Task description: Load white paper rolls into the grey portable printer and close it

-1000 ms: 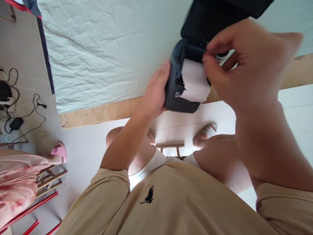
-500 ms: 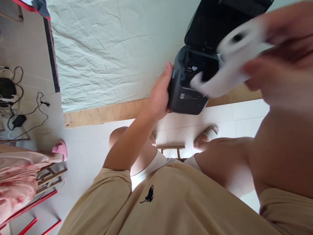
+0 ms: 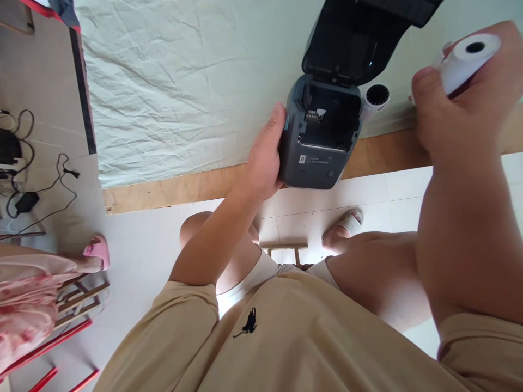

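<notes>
A dark grey label printer [image 3: 314, 169] stands near the front edge of the cloth-covered table, its black lid [image 3: 347, 46] swung up and its paper bay bare inside. My left hand [image 3: 265, 155] grips the printer's left side, thumb along the edge. At the far right my right hand [image 3: 469, 103] is wrapped around a white paper roll [image 3: 466, 65] whose hollow core faces up. Just right of the printer is a second white roll [image 3: 371, 106] with a dark round end, touched by neither hand.
A pale green wrinkled cloth [image 3: 183, 92] covers the table, with a wooden edge [image 3: 183, 188] in front. Cables and a black adapter [image 3: 26, 202] lie on the left. Another person's foot in a pink slipper [image 3: 98, 251] is beside a wooden stool [image 3: 84, 299].
My right hand has carried the paper roll right, away from the printer, uncovering the bay and the second roll. The left hand stays on the printer.
</notes>
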`<action>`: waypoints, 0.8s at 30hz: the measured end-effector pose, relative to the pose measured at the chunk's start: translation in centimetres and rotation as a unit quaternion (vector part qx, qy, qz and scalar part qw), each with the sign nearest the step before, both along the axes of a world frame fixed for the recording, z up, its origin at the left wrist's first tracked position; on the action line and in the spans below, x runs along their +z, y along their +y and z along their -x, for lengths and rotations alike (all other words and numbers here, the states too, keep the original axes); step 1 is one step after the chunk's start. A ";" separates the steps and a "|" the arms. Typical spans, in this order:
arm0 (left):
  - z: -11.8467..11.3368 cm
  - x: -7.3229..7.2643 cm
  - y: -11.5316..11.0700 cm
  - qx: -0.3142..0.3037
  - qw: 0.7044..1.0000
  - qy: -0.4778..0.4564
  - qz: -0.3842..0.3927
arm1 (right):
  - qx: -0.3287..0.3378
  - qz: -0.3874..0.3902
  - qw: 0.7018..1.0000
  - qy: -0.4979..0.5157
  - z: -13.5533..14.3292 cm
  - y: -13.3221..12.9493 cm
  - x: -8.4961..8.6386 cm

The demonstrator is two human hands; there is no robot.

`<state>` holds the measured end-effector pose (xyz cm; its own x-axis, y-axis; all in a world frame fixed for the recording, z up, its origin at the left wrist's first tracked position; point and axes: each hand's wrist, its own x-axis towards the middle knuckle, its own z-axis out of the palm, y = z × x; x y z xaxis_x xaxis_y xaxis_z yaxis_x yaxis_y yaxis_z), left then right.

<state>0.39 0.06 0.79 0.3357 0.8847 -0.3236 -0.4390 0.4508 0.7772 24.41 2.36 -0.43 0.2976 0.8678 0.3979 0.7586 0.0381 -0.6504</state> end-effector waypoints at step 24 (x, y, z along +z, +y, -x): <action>-0.8 0.8 -0.1 0.057 0.998 0.026 0.024 | 0.080 0.085 0.993 -0.035 5.5 -2.8 0.4</action>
